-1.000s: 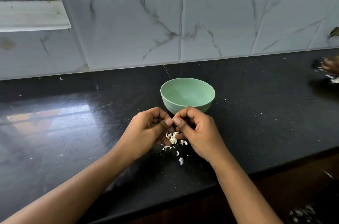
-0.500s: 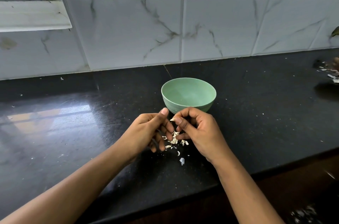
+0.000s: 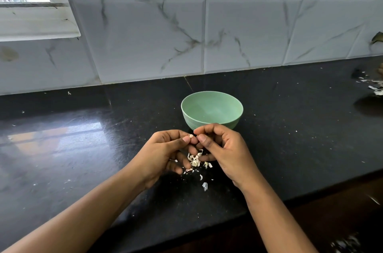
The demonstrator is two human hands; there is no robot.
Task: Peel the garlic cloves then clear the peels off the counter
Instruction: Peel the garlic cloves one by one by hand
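Small pale garlic clove (image 3: pixel 191 135) is pinched at the thumb tip of the left hand (image 3: pixel 163 155). It is also nipped by the curled thumb and forefinger of the right hand (image 3: pixel 226 149), just in front of the light green round bowl (image 3: pixel 187 117). Half a second ago the left thumb was lifted apart; it is now closed against the right. Pale papery peels (image 3: pixel 195 161) are piled on the glossy black stone counter (image 3: pixel 290 145) beneath.

Both hands, left hand (image 3: pixel 163 155) and right hand (image 3: pixel 224 150), pinch garlic clove (image 3: pixel 191 136) above peels (image 3: pixel 195 161), near green bowl (image 3: pixel 211 110).
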